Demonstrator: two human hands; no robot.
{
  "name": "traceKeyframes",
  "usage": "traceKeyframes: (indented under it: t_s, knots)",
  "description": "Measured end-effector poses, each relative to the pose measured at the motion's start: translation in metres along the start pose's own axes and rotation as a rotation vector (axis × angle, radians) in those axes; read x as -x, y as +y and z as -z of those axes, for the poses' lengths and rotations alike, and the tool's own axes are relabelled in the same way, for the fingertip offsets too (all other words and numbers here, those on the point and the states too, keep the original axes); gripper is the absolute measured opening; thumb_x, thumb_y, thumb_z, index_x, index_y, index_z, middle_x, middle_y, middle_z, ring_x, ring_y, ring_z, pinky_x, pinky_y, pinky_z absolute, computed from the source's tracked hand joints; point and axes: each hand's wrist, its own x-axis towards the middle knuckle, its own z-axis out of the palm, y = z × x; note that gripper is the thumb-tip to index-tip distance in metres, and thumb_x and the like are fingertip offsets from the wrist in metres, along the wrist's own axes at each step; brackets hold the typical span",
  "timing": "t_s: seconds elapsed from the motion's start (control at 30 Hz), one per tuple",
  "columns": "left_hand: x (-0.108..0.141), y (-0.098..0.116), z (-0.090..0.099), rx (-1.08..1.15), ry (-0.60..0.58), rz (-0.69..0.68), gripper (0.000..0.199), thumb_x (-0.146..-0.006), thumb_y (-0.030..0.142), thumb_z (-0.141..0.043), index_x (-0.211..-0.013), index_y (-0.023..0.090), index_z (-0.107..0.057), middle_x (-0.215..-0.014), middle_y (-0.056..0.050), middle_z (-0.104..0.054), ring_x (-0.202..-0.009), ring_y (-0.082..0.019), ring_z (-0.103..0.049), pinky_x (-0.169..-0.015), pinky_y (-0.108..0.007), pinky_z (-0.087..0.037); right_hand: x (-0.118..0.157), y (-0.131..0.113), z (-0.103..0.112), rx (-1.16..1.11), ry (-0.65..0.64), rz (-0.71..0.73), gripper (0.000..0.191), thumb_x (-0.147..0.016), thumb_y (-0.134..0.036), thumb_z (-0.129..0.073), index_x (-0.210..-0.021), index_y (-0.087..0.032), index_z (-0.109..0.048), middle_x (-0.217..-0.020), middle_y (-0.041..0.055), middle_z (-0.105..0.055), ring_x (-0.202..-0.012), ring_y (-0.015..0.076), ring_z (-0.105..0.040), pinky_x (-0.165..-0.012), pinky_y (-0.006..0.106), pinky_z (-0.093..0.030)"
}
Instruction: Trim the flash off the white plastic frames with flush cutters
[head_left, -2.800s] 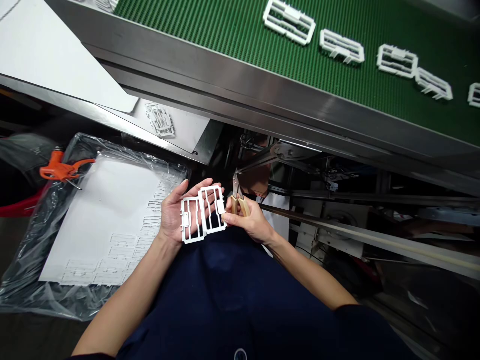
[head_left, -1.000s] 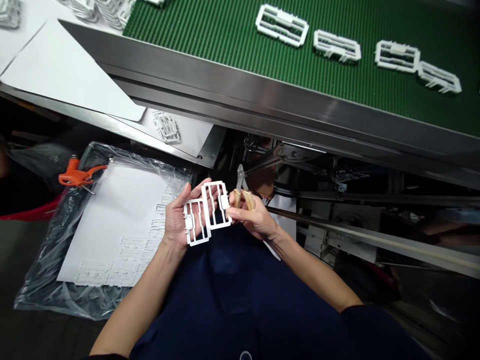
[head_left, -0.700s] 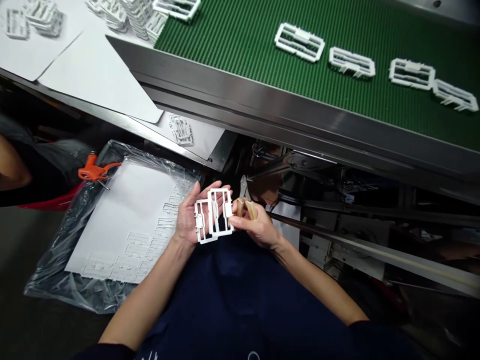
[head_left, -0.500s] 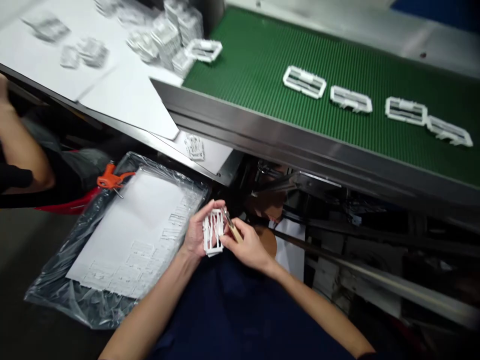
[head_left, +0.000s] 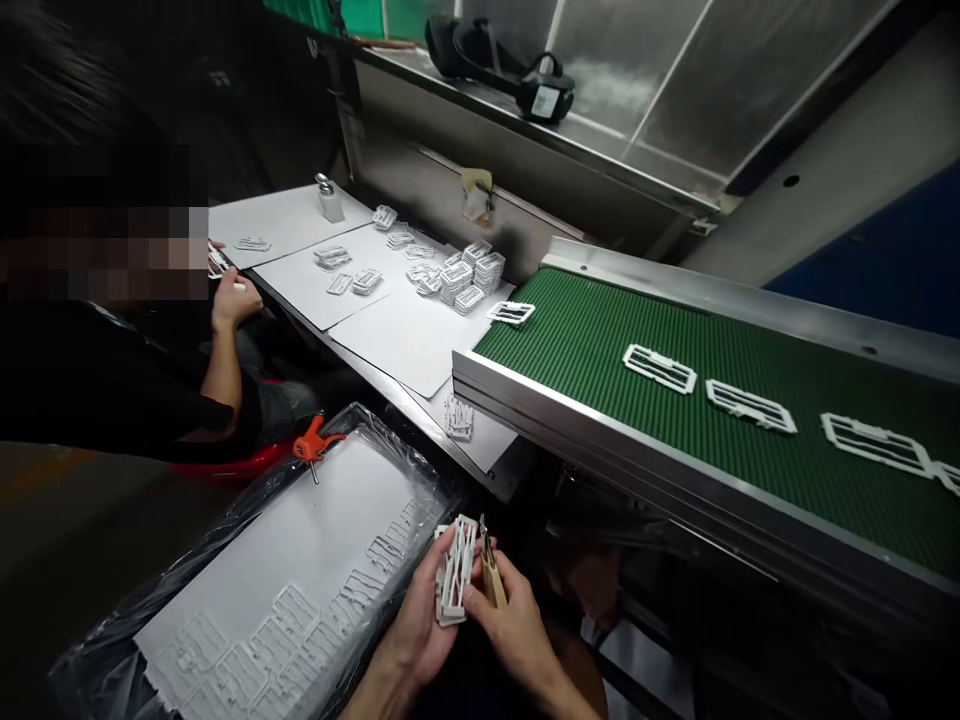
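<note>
Left hand (head_left: 416, 640) clamped on a white plastic molded frame (head_left: 454, 570), which sits just right of the tray. Right hand (head_left: 514, 640) closed around wood-handled snips (head_left: 492, 580), tips beside the frame. Plastic-wrapped tray (head_left: 352, 425) lies near left; green conveyor belt (head_left: 570, 340) runs far right, carrying more frames.

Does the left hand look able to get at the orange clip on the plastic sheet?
Probably not at once: the left hand is holding the white plastic frame. Once free, the way to the orange clip looks open across the white board.
</note>
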Motion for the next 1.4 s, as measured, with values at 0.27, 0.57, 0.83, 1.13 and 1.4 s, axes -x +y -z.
traceKeyframes:
  t_s: [0.27, 0.57, 0.83, 1.13, 1.4]
  knots:
    - [-0.017, 0.013, 0.006, -0.111, 0.108, -0.140, 0.028, -0.077, 0.041, -0.069, -0.091, 0.017, -0.068, -0.083, -0.008, -0.069, -0.081, -0.025, -0.067, -0.064, -0.029, -0.055, -0.028, 0.003, -0.006, 0.324, 0.013, 0.080, 0.018, -0.081, -0.031, -0.054, -0.090, -0.017, -0.059, -0.080, 0.0053, -0.067, -0.073, 0.0202, -0.062, -0.067, 0.028, -0.046]
    - [-0.057, 0.077, -0.001, -0.215, 0.150, -0.431, 0.038, -0.076, 0.047, -0.069, -0.095, 0.015, -0.063, -0.078, -0.006, -0.065, -0.061, -0.015, -0.061, -0.054, -0.023, -0.050, -0.039, -0.037, -0.003, 0.603, 0.053, 0.233, 0.017, -0.081, -0.038, -0.054, -0.082, -0.021, -0.056, -0.069, 0.0029, -0.061, -0.060, 0.0167, -0.057, -0.057, 0.024, -0.040]
    - [-0.170, 0.242, -0.180, -0.690, -0.248, -0.455, 0.020, -0.060, 0.008, -0.077, -0.074, 0.008, -0.062, -0.062, -0.008, -0.062, -0.043, -0.013, -0.053, -0.036, -0.020, -0.036, -0.030, -0.091, 0.024, 0.560, 0.126, 0.278, 0.017, -0.081, -0.038, -0.054, -0.081, -0.021, -0.053, -0.067, 0.0013, -0.055, -0.057, 0.0139, -0.049, -0.054, 0.024, -0.039]
    - [-0.213, 0.235, -0.189, -0.612, -0.274, -0.468, 0.028, -0.064, -0.006, -0.062, -0.088, 0.008, -0.064, -0.068, -0.006, -0.061, -0.045, -0.010, -0.053, -0.040, -0.018, -0.042, -0.038, -0.067, 0.035, 0.608, 0.100, 0.125, 0.015, -0.081, -0.035, -0.052, -0.084, -0.020, -0.053, -0.072, 0.0012, -0.056, -0.064, 0.0148, -0.053, -0.062, 0.024, -0.042]
    - [-0.210, 0.225, -0.058, -0.956, -0.143, -0.463, 0.027, -0.057, 0.003, -0.068, -0.083, 0.011, -0.067, -0.066, -0.006, -0.062, -0.049, -0.015, -0.055, -0.040, -0.022, -0.044, -0.088, -0.021, 0.038, 0.491, 0.095, -0.038, 0.018, -0.082, -0.036, -0.056, -0.090, -0.019, -0.057, -0.081, 0.0020, -0.062, -0.077, 0.0180, -0.059, -0.071, 0.028, -0.046]
